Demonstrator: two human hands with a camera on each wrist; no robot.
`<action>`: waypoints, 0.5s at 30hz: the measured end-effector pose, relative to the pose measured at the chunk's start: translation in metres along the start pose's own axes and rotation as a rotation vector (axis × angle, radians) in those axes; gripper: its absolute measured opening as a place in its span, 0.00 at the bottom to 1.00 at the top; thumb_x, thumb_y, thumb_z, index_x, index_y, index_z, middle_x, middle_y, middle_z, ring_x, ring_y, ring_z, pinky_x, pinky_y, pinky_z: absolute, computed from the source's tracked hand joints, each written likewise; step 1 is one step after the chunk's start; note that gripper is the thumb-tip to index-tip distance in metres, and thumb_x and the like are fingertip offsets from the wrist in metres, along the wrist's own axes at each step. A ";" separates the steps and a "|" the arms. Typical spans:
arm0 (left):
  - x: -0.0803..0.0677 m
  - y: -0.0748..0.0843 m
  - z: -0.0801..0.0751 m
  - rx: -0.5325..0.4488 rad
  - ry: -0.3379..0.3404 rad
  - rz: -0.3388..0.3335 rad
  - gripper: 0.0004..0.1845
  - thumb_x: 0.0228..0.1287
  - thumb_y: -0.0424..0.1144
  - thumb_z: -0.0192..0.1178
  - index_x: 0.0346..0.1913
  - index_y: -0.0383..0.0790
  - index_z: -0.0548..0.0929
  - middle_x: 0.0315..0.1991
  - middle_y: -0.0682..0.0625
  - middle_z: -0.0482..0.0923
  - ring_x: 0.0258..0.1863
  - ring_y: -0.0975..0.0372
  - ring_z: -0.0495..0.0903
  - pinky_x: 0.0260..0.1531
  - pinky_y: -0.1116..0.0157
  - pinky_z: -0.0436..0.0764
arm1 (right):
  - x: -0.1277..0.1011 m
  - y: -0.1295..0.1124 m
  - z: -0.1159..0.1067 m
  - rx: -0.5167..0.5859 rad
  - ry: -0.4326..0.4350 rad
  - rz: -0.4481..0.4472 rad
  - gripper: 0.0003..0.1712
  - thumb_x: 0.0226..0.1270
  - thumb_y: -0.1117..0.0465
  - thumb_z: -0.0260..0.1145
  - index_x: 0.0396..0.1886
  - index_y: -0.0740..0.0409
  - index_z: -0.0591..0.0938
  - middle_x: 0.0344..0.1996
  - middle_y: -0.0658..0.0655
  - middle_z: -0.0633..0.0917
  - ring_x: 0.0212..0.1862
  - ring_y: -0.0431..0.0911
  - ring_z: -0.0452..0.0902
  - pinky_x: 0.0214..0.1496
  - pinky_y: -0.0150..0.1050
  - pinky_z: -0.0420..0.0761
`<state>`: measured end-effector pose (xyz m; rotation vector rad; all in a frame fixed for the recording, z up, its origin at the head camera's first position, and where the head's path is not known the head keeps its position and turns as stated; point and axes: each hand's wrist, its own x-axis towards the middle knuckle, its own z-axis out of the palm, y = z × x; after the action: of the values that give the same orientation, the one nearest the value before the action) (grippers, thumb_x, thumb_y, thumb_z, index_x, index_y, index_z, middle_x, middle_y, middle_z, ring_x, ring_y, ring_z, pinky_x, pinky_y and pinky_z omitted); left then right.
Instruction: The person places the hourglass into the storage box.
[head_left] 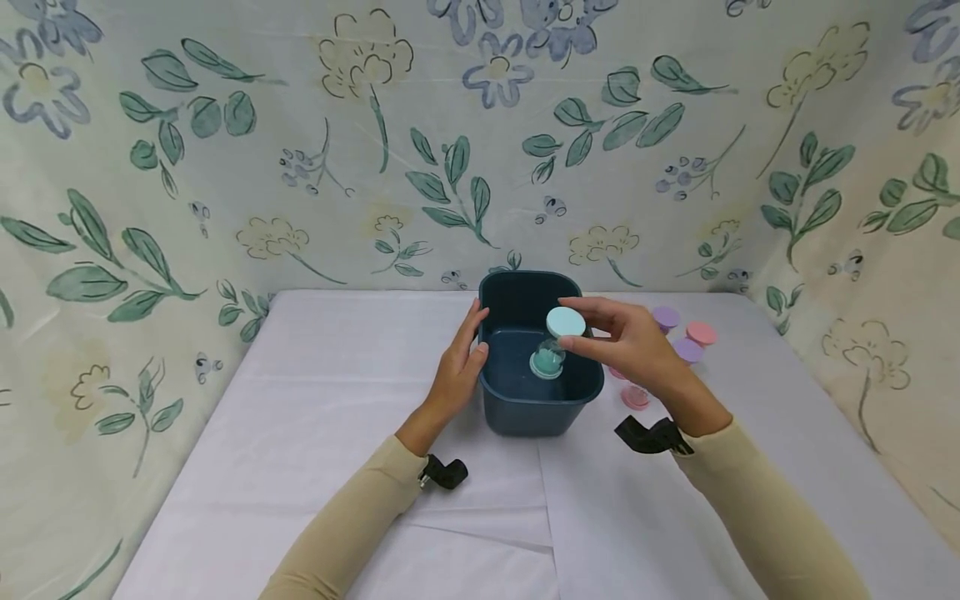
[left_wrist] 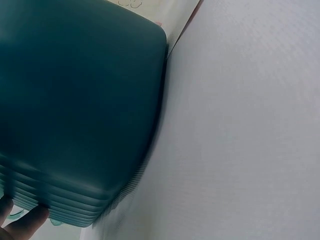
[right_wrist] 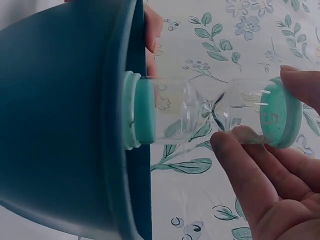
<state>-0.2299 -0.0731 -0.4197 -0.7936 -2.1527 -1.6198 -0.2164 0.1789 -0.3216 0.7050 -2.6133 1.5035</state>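
Observation:
A dark teal plastic bin (head_left: 534,418) stands on the white cloth. My left hand (head_left: 453,373) rests against its left side, fingers extended along the wall and thumb at the rim; two fingertips (left_wrist: 34,220) touch the ribbed wall in the left wrist view. With thumb and fingers, my right hand (head_left: 628,340) pinches the upper cap of a mint-green sand timer (head_left: 566,322). The timer is upright, its lower end overlapping the bin's opening. In the right wrist view its clear double bulb (right_wrist: 172,110) shows, with a 5 on the upper cap.
Right of the bin, partly behind my right hand, stand several more sand timers: purple ones (head_left: 687,350) and pink ones (head_left: 701,333), one pink timer (head_left: 634,397) nearer me. A floral cloth (head_left: 450,200) hangs behind the table. Both wrists carry black camera mounts (head_left: 448,473).

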 end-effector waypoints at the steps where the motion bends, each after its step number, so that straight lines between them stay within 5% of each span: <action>1: 0.000 0.000 0.000 0.002 -0.001 -0.002 0.27 0.71 0.30 0.42 0.71 0.25 0.57 0.75 0.35 0.47 0.74 0.45 0.49 0.71 0.53 0.52 | 0.001 0.001 0.001 -0.001 -0.013 0.001 0.31 0.59 0.54 0.72 0.62 0.52 0.77 0.54 0.51 0.81 0.51 0.46 0.78 0.49 0.34 0.81; 15: -0.002 -0.001 0.002 0.009 -0.001 -0.028 0.27 0.72 0.31 0.42 0.72 0.27 0.57 0.76 0.41 0.46 0.75 0.48 0.48 0.72 0.55 0.51 | 0.018 0.021 0.029 0.045 -0.104 -0.014 0.26 0.57 0.56 0.73 0.56 0.54 0.80 0.48 0.53 0.83 0.47 0.46 0.81 0.47 0.37 0.82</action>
<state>-0.2284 -0.0718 -0.4220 -0.7650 -2.1799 -1.6226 -0.2359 0.1577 -0.3494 0.8253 -2.6504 1.5672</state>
